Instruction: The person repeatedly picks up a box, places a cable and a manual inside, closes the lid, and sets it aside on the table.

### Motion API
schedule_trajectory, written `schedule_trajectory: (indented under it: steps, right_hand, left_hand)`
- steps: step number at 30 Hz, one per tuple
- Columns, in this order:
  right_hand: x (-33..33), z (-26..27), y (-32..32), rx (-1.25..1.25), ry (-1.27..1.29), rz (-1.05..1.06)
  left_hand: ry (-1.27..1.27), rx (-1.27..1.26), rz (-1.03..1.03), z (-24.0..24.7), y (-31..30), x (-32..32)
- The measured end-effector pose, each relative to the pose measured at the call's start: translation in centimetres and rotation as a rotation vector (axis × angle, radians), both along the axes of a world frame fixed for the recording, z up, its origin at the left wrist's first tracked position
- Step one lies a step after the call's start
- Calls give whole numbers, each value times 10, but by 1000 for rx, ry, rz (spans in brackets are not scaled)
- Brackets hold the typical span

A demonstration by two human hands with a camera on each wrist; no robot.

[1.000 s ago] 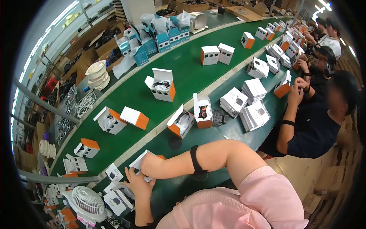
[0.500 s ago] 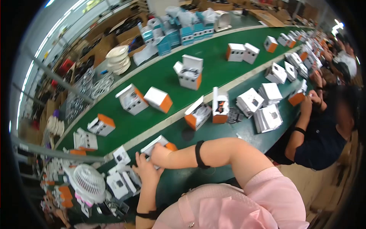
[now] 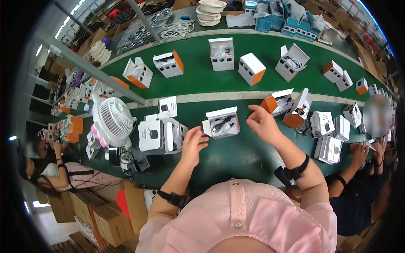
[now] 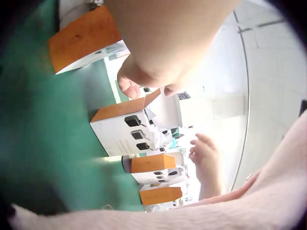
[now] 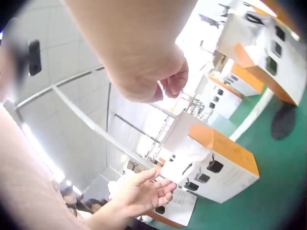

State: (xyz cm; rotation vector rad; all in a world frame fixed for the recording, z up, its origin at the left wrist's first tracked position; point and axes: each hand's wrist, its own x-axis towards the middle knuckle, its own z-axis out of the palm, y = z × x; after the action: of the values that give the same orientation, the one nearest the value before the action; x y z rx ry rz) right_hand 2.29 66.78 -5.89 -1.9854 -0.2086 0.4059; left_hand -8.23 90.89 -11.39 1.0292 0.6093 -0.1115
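Note:
An open white-and-orange box (image 3: 225,131) stands on the green table in front of me, its lid flap raised. A black cable (image 3: 221,125) and white wrapping show inside it. My left hand (image 3: 194,146) is by the box's left side flap, fingers loosely extended and holding nothing. To the right of the box hovers my right hand (image 3: 265,125), its fingers slightly bent with nothing between them. In the left wrist view, the left hand (image 4: 156,67) is over the edge of the box (image 4: 122,132). The right wrist view shows the right hand (image 5: 151,79) apart from the box (image 5: 218,167).
Stacks of white booklets (image 3: 150,135) lie left, beside a white fan (image 3: 113,120). More open boxes (image 3: 298,110) stand on the right, with booklet piles (image 3: 328,148) beyond. Several boxes sit on the green conveyor belt (image 3: 194,59). People sit at both sides.
The head view has swung left. Both hands were together at the box, the right arm reaching across; now they have drawn apart, leaving the box between them with its open top in view.

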Motion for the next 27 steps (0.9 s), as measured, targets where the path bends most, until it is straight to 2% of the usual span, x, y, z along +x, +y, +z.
schedule_trajectory:
  steps: [1, 2, 4, 5, 6, 8, 9, 11, 12, 14, 16, 18, 23, 25, 27]
  right_hand:
    - [5, -10, 2, 252, 338, -13]
    - [11, -20, 5, 251, 339, -8]
    - [21, -43, 14, 324, 440, 132]
    - [22, -61, 19, 201, 266, 177]
    - [22, -54, 24, 203, 267, 184]
    - [22, -35, 35, 21, -110, 259]
    - [27, -42, 34, 117, -224, 389]
    - [26, -45, 33, 140, -132, 421]
    - [26, -46, 32, 161, -47, 457]
    - [22, -47, 31, 186, -83, 477]
    - [19, -37, 28, -15, -475, 603]
    - [12, -26, 27, -46, -465, 630]
    - [5, -20, 30, -62, -559, 602]
    - [7, -25, 37, -66, -552, 589]
    - [8, -27, 44, -69, -544, 579]
  left_hand:
    - [-15, -44, 15, 1, -3, 1]
    - [-15, -44, 20, -2, -4, 5]
    - [-16, 111, -78, -14, -3, 16]
    - [4, 169, -126, -20, 0, 22]
    - [6, 172, -119, -22, -3, 26]
    - [-177, 456, -86, -24, -10, 31]
    - [-171, 457, -85, -18, -6, 33]
    - [-395, 931, -264, -2, 1, 38]
    - [-390, 927, -261, -3, 1, 40]
    - [-675, 1133, -249, -5, 4, 39]
    - [-671, 1225, -300, 3, 8, 34]
    - [-844, 1539, -451, 4, 11, 29]
    - [-892, 1556, -343, 17, 17, 18]
    - [-850, 1346, -288, 9, 18, 17]
    - [-815, 1321, -280, 1, 24, 18]
